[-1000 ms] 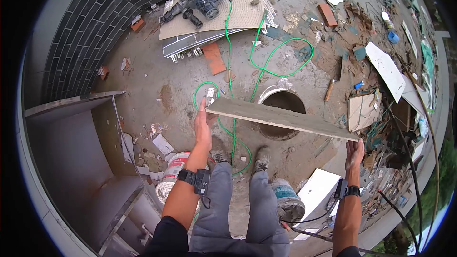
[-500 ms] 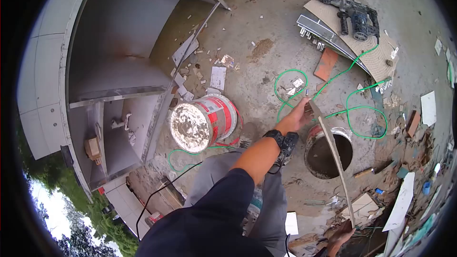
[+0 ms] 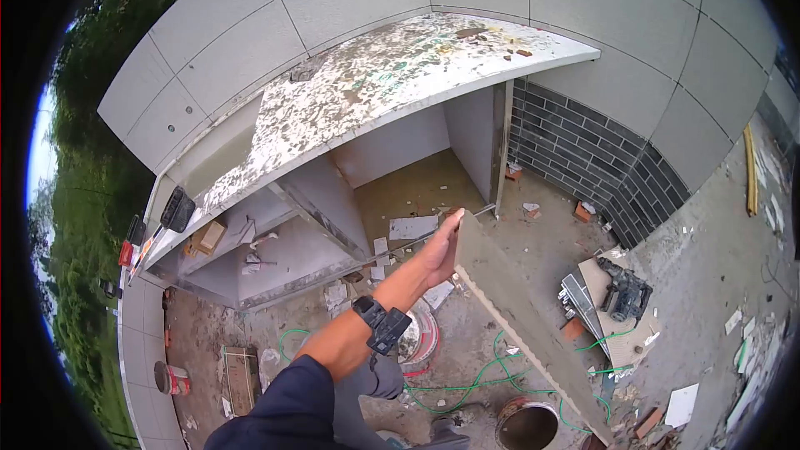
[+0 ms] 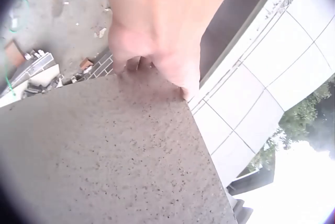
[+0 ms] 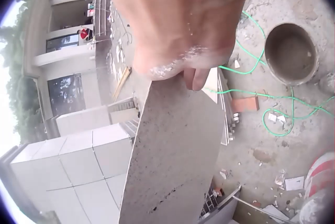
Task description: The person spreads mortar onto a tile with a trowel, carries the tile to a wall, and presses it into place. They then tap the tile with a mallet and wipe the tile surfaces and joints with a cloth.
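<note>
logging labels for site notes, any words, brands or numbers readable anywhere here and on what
None can be read.
The red and white bucket under the left hand's arm shows print, too blurred and hidden.
The rotary hammer shows no legible brand.
The stone tile held by the right hand is unmarked.

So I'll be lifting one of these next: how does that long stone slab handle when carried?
The slab probably stays rigid: it spans between both hands unbent. Likely heavy, since the left hand and right hand each grip an end. Its speckled face looks rough, so probably not slippery.
</note>
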`<state>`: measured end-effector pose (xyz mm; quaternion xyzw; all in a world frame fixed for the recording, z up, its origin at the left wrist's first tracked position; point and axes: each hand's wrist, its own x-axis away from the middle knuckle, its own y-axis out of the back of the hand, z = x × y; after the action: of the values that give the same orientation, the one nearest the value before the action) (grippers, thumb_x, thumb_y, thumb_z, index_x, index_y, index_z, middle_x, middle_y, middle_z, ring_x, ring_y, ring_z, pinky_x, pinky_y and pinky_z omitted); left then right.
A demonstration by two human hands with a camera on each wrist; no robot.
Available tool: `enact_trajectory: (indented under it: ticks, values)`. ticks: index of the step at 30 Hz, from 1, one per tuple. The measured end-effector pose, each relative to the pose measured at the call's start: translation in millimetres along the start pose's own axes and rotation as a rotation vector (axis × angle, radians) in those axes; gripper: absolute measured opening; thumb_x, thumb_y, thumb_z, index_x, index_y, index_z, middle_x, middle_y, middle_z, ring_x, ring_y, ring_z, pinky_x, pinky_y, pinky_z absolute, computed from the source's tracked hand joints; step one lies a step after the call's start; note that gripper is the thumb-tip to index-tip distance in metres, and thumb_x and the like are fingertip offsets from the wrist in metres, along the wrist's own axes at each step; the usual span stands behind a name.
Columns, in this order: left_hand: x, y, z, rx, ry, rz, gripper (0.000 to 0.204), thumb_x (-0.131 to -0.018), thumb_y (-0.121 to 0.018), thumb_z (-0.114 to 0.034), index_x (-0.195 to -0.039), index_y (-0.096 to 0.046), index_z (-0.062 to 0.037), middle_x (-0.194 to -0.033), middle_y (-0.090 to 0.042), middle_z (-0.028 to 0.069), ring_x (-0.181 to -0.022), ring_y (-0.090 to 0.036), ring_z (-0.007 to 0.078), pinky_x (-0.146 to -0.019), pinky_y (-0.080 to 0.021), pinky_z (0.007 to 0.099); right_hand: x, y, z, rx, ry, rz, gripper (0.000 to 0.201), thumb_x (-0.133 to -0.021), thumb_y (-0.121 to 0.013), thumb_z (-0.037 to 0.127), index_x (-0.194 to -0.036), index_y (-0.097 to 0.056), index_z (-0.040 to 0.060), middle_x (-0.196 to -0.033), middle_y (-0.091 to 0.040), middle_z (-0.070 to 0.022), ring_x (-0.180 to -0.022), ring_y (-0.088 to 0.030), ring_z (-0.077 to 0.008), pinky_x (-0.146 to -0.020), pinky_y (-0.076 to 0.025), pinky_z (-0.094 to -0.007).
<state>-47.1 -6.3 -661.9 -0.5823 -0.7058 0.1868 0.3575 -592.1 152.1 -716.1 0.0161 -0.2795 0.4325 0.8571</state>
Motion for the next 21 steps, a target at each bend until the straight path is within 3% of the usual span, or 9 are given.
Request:
enact_trajectory:
  ticks: [2, 5, 8, 10, 15, 16, 17, 19, 21]
  values:
    - [-9, 49, -69, 0.087, -0.153, 0.136, 0.054, -0.098, -0.053, -0.058, -0.123, -0.059, -0.0101, -0.125, -0.062, 0.0095, -0.119, -0.057, 0.0234, -0.106, -0.044, 0.0422, 1, -76, 19, 0.04, 0.049, 0.089, 0.053, -0.106, -0.041, 0.033, -0.137, -0.048, -0.0084, -0.141, -0.053, -0.0232, -0.134, -0.047, -0.0349, -0.119, -0.031, -0.0454]
    - [52, 53, -196, 0.266, -0.241, 0.363, 0.043, -0.105, -0.044, -0.046, -0.121, -0.062, -0.0103, -0.119, -0.065, 0.0101, -0.119, -0.057, 0.0284, -0.107, -0.045, 0.0459, 38, -200, 36, 0.053, 0.139, 0.243, 0.05, -0.107, -0.04, 0.031, -0.137, -0.049, -0.0082, -0.141, -0.053, -0.022, -0.133, -0.048, -0.0334, -0.118, -0.034, -0.0442]
    - [139, 68, -305, 0.282, -0.376, 0.345, 0.044, -0.105, -0.045, -0.047, -0.121, -0.061, -0.0101, -0.121, -0.064, 0.0097, -0.12, -0.057, 0.0274, -0.108, -0.044, 0.0452, 126, -319, 79, 0.074, 0.208, 0.315, 0.052, -0.108, -0.038, 0.034, -0.139, -0.048, -0.0064, -0.142, -0.053, -0.0201, -0.133, -0.048, -0.0315, -0.116, -0.036, -0.0435]
    - [185, 72, -384, 0.284, -0.466, 0.281, 0.044, -0.105, -0.045, -0.048, -0.122, -0.061, -0.0099, -0.122, -0.064, 0.0094, -0.12, -0.057, 0.0268, -0.108, -0.044, 0.0448, 151, -377, 118, 0.072, 0.262, 0.564, 0.053, -0.108, -0.037, 0.036, -0.14, -0.048, -0.005, -0.142, -0.053, -0.0194, -0.133, -0.049, -0.0312, -0.115, -0.037, -0.0436]
    - [260, 44, -553, 0.345, -0.623, 0.128, 0.046, -0.104, -0.046, -0.049, -0.123, -0.06, -0.0095, -0.124, -0.063, 0.0088, -0.121, -0.057, 0.0252, -0.108, -0.044, 0.0437, 251, -543, 241, 0.238, 0.345, 0.681, 0.057, -0.108, -0.036, 0.041, -0.145, -0.044, -0.0016, -0.145, -0.052, -0.018, -0.137, -0.046, -0.0298, -0.118, -0.035, -0.0445]
    - [270, 33, -583, 0.351, -0.662, 0.112, 0.046, -0.104, -0.046, -0.049, -0.123, -0.06, -0.0095, -0.124, -0.063, 0.0086, -0.121, -0.057, 0.0248, -0.108, -0.044, 0.0435, 256, -574, 273, 0.22, 0.399, 0.813, 0.059, -0.106, -0.038, 0.046, -0.143, -0.046, 0.0006, -0.144, -0.053, -0.0162, -0.136, -0.047, -0.0293, -0.116, -0.035, -0.0442]
    - [276, 20, -610, 0.356, -0.696, 0.097, 0.047, -0.104, -0.046, -0.049, -0.123, -0.06, -0.0094, -0.124, -0.063, 0.0085, -0.121, -0.057, 0.0245, -0.108, -0.044, 0.0432, 263, -602, 305, 0.203, 0.451, 0.944, 0.061, -0.105, -0.04, 0.052, -0.141, -0.048, 0.0027, -0.143, -0.054, -0.0144, -0.135, -0.048, -0.0287, -0.115, -0.035, -0.0439]
    - [279, -9, -668, 0.366, -0.762, 0.072, 0.047, -0.103, -0.046, -0.05, -0.124, -0.06, -0.0092, -0.125, -0.063, 0.0082, -0.121, -0.056, 0.0239, -0.108, -0.044, 0.0428, 320, -675, 389, 0.316, 0.501, 0.964, 0.067, -0.102, -0.043, 0.058, -0.141, -0.046, 0.0025, -0.138, -0.056, -0.0151, -0.131, -0.053, -0.0297, -0.108, -0.042, -0.0458]
    - [264, -26, -716, 0.385, -0.82, 0.044, 0.048, -0.103, -0.047, -0.051, -0.124, -0.059, -0.0091, -0.126, -0.063, 0.008, -0.122, -0.056, 0.0232, -0.108, -0.043, 0.0424, 350, -747, 465, 0.472, 0.571, 1.064, 0.074, -0.102, -0.037, 0.063, -0.143, -0.044, 0.0016, -0.142, -0.053, -0.0164, -0.134, -0.049, -0.0312, -0.111, -0.037, -0.0465]
